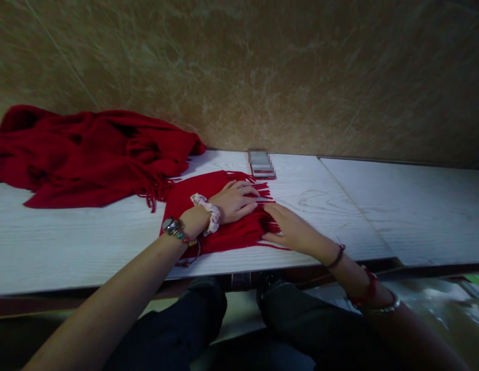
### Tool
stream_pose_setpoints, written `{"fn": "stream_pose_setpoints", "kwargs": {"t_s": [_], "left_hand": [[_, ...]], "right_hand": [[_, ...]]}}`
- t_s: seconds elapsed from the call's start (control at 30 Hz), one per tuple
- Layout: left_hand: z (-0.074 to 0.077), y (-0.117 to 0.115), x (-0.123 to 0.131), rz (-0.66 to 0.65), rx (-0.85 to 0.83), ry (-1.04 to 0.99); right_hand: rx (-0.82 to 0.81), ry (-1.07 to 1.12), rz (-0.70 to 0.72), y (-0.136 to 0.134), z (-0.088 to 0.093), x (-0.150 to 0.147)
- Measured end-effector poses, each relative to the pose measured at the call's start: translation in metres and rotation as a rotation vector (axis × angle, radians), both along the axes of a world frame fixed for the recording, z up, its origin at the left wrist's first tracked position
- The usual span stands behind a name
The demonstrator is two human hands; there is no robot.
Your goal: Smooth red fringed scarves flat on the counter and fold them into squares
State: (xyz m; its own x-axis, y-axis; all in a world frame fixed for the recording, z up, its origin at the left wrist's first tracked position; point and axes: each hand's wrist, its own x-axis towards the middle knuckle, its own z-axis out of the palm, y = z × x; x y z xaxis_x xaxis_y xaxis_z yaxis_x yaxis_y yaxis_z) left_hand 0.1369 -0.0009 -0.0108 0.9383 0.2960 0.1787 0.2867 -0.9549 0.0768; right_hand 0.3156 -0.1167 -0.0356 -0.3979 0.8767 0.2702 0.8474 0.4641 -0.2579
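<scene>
A folded red scarf point(224, 238) with fringed ends lies on the white wood-grain bench top. My left hand point(235, 202) rests flat on it, fingers stretched toward the fringe; a ring, a pale scrunchie and a watch are on that arm. At the scarf's right end, my right hand point(288, 226) has its thumb and fingers apart around the fringe, fingertips touching the strands. Whether it pinches any strand does not show; the fingers look spread. Bracelets circle the right wrist and forearm.
A crumpled red cloth with fringe point(92, 154) lies to the left against the marbled wall point(239, 72). A small flat object point(261, 164), partly blurred out, is beyond the scarf. The white surface point(317, 196) has a seam at right; its front edge is near my legs.
</scene>
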Motion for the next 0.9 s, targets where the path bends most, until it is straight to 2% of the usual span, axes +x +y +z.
{"fn": "stream_pose_setpoints", "kwargs": {"t_s": [0.17,0.53,0.67,0.9], "left_hand": [[0.0,-0.002,0.0,-0.002,-0.023,0.048],[0.024,-0.001,0.002,-0.06,0.129,0.162],[0.028,0.002,-0.005,-0.133,0.194,0.15],[0.036,0.013,-0.029,-0.159,0.249,0.129]], "right_hand": [[-0.075,-0.234,-0.078,-0.006,-0.006,-0.002],[-0.095,-0.319,-0.102,-0.006,-0.001,-0.003],[-0.092,-0.318,-0.111,-0.009,-0.001,-0.002],[-0.093,-0.384,-0.133,-0.016,0.0,0.014]]}}
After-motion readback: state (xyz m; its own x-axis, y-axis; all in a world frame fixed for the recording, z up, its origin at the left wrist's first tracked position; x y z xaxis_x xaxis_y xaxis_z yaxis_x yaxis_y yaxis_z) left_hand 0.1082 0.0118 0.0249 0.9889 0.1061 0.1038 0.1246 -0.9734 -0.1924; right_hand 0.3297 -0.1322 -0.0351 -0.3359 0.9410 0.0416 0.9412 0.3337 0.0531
